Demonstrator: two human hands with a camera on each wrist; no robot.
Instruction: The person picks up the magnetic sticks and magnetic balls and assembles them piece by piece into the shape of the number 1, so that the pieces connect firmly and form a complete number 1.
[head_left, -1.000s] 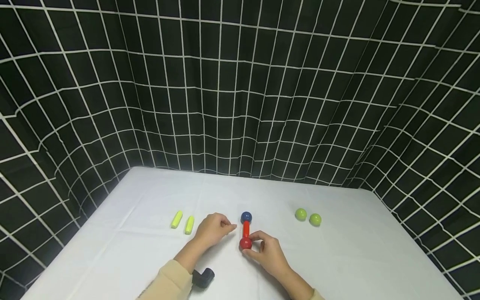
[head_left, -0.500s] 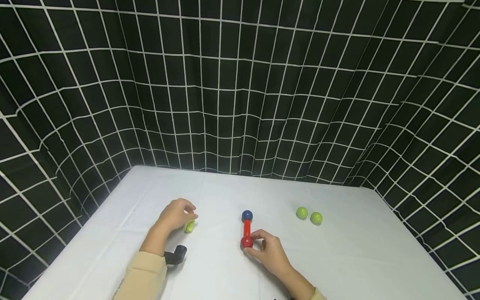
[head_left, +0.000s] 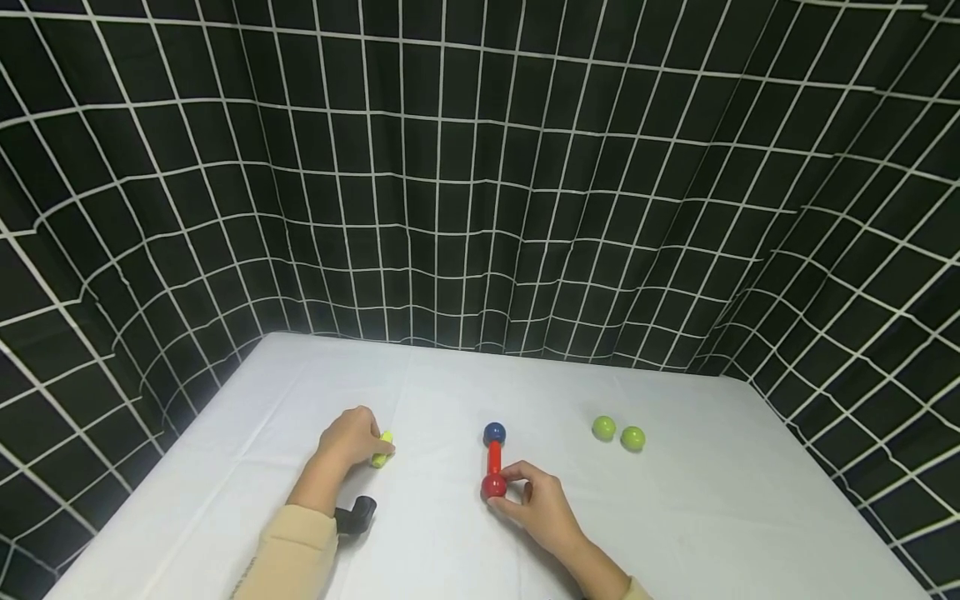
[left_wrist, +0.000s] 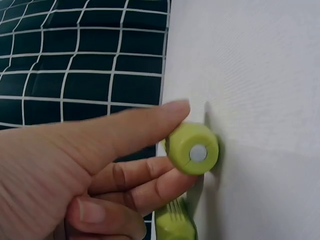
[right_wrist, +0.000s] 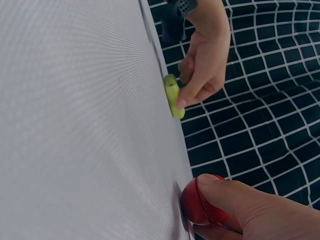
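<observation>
Bkgd is a black cloth w/ white grid lines (head_left: 480, 183), hung behind the table and round both sides; we have a white-covered tabletop (head_left: 450, 533) in front of it. On the L side we see the L hand (head_left: 351, 436) pinching a lime-yellow stick (left_wrist: 194, 149) btwn thumb & fingers, a small grey disc showing at the stick's end; can't tell if the stick touches the cloth. A 2nd yellow stick (left_wrist: 174, 225) shows just beside it in the L wrist view, but in the head view the hand blocks it from us. Nr the middle, the R hand (head_left: 538, 510) grips a red ball (head_left: 493, 486) w/ thumb & fingers, which hide pt of its R side. The ball sits at the near end of a red stick (head_left: 494, 457), w/ a blue ball (head_left: 494, 432) at the far end, all 3 in a line. That row lies btwn the two hands, which are well apart. Off to the R, past the row, we've got two green balls (head_left: 603, 428), side by side. Nearer us, a dark wrist fitting (head_left: 356, 516) juts from the L wrist over the table, next to a tan sleeve (head_left: 292, 550).
</observation>
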